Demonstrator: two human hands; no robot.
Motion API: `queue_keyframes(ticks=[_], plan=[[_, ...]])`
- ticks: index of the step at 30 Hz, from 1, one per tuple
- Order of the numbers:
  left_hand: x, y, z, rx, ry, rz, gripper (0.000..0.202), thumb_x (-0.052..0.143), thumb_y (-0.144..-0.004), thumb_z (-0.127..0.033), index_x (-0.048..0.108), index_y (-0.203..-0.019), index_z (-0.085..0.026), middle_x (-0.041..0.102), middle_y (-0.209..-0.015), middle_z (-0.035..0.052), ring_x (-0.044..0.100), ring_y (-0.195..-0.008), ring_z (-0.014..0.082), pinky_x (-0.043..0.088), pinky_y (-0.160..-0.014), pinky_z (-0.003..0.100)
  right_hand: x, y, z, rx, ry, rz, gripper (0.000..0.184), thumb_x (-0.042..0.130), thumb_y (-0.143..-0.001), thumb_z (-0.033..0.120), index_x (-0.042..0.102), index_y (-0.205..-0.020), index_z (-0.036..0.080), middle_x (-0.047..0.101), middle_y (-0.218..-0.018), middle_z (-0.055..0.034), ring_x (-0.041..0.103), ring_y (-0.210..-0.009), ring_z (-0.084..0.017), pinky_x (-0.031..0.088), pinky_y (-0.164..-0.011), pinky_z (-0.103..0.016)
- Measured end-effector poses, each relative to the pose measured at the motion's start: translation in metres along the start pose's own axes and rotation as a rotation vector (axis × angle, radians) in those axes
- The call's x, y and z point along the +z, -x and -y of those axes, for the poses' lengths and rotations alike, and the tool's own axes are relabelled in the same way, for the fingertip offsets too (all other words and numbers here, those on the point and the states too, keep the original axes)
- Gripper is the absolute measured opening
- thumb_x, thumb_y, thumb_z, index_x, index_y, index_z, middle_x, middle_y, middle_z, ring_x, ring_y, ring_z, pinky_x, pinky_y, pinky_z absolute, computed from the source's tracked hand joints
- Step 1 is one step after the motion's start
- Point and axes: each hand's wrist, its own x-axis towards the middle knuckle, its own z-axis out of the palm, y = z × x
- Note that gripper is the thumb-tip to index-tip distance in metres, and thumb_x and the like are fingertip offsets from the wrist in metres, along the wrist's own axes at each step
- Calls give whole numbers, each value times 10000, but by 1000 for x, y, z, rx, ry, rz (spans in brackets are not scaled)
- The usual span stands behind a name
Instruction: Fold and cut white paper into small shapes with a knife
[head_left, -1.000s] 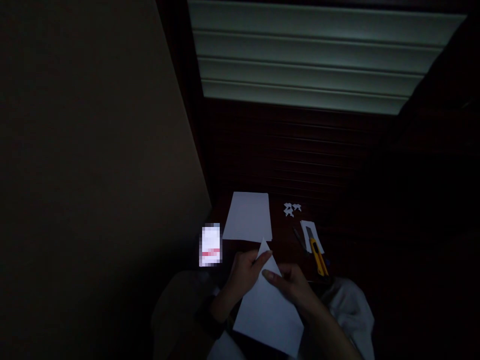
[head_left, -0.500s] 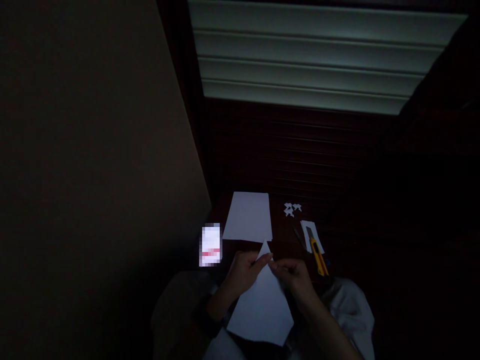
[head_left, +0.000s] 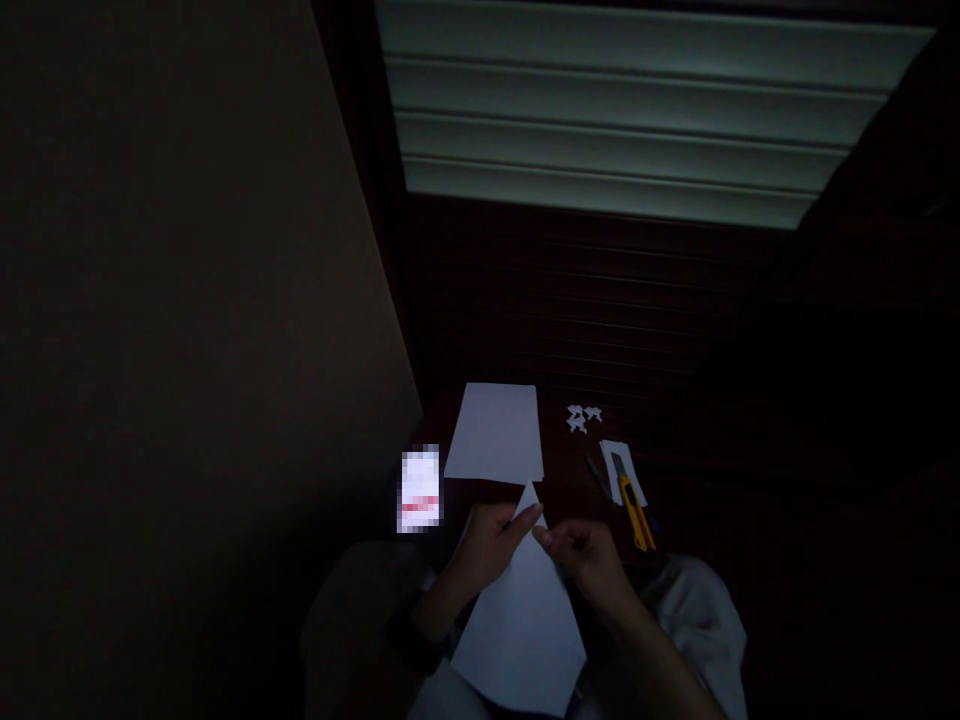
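In dim light I hold a white sheet of paper over my lap, its far end folded to a point. My left hand pinches the sheet near the tip from the left. My right hand pinches the same edge from the right, fingers curled on it. The fingertips of both hands almost meet just below the pointed tip.
On the dark wooden table lie a flat white sheet, small white paper scraps, a yellow utility knife on a paper strip, a dark pen, and a blurred white card. A wall stands left; blinds above.
My right hand slid up the paper's right edge toward the tip and now pinches near my left fingers. The sheet's lower part shifted slightly left.
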Motion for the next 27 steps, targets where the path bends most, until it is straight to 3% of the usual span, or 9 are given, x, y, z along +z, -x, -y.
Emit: queue_keyframes(ticks=[10, 17, 27], plan=[[2, -6, 3, -2, -27, -9, 495, 518, -827, -491, 404, -487, -150, 297, -497, -58, 294, -476, 67, 211, -435, 196, -1, 4, 1, -86, 191, -45, 386, 587, -813, 439, 498, -564, 157, 429, -542, 39, 361, -527, -86, 292, -473, -204], [0, -7, 7, 16, -73, 14, 488, 507, -836, -484, 391, -496, -154, 292, -510, -54, 286, -488, 70, 204, -443, 207, -3, 9, -3, -30, 176, 48, 381, 582, -812, 454, 502, -585, 158, 414, -541, 44, 348, -518, -84, 277, -468, -208], [-3, -11, 3, 27, -101, 0, 485, 507, -837, -473, 380, -495, -153, 279, -515, -52, 290, -491, 70, 204, -448, 207, -3, 9, -6, -37, 174, 25, 392, 591, -808, 454, 463, -573, 167, 389, -537, 51, 328, -520, -82, 263, -462, -207]])
